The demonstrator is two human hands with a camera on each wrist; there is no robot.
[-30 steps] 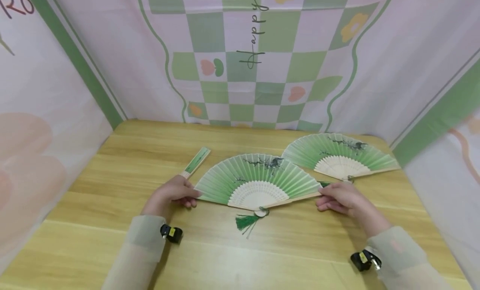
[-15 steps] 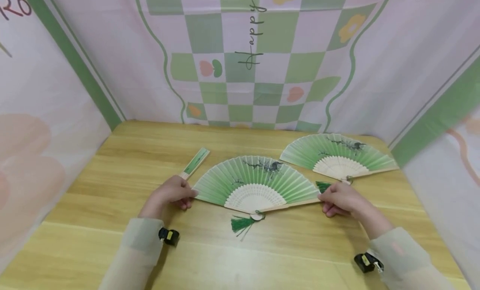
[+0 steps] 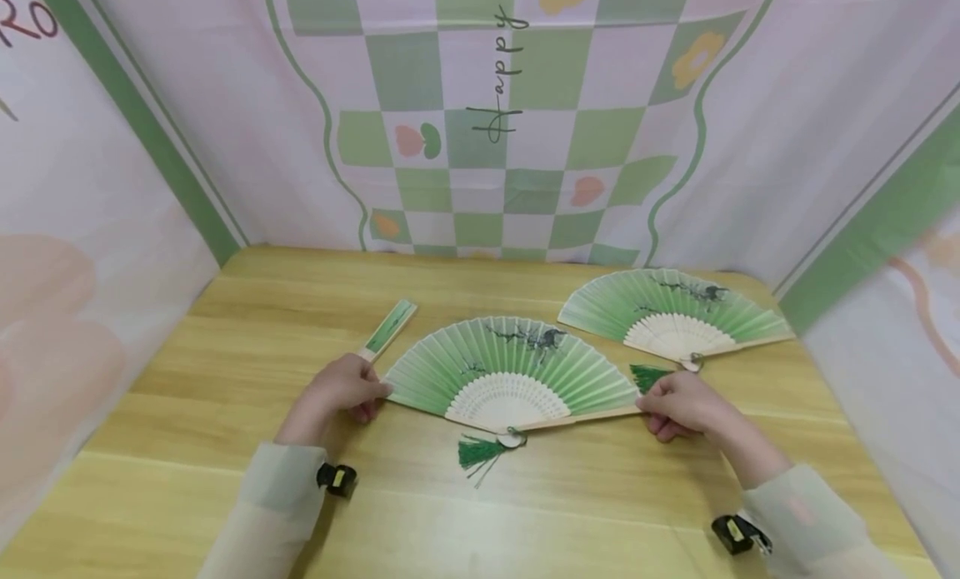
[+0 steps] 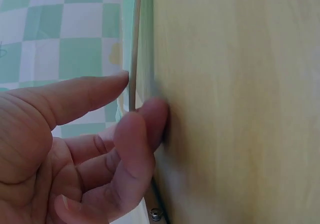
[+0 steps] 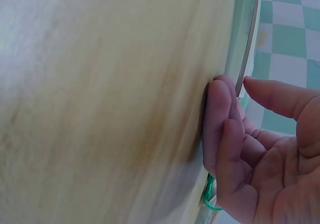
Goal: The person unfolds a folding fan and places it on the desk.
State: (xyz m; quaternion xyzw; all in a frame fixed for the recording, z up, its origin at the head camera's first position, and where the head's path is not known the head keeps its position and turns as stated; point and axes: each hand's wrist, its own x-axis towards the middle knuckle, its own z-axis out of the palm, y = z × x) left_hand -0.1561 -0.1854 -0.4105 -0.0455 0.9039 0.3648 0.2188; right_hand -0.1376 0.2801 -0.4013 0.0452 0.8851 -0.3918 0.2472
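Observation:
A spread green folding fan (image 3: 517, 354) with a dark blossom-branch print and pale ribs lies across the middle of the wooden table. Its green tassel (image 3: 478, 452) trails from the pivot toward the front. At the fan's left end, my left hand (image 3: 341, 394) pinches the edge between thumb and fingers. The opposite end is pinched by my right hand (image 3: 686, 406). Seen edge-on in the left wrist view, the fan's outer rib (image 4: 134, 49) passes between thumb and fingertips. The right wrist view likewise has the other outer rib (image 5: 250, 44) at the thumb tip.
A second spread green fan (image 3: 675, 312) lies at the back right, its tassel (image 3: 649, 377) just behind my right hand. Beyond my left hand is a folded fan (image 3: 388, 331), partly covered by that hand. A checkered cloth (image 3: 480, 146) hangs behind the table (image 3: 420, 521).
Both hands and the held fan have shifted slightly toward the front and left in the head view. The second fan's tassel shows more now. The grip at both ends stays the same.

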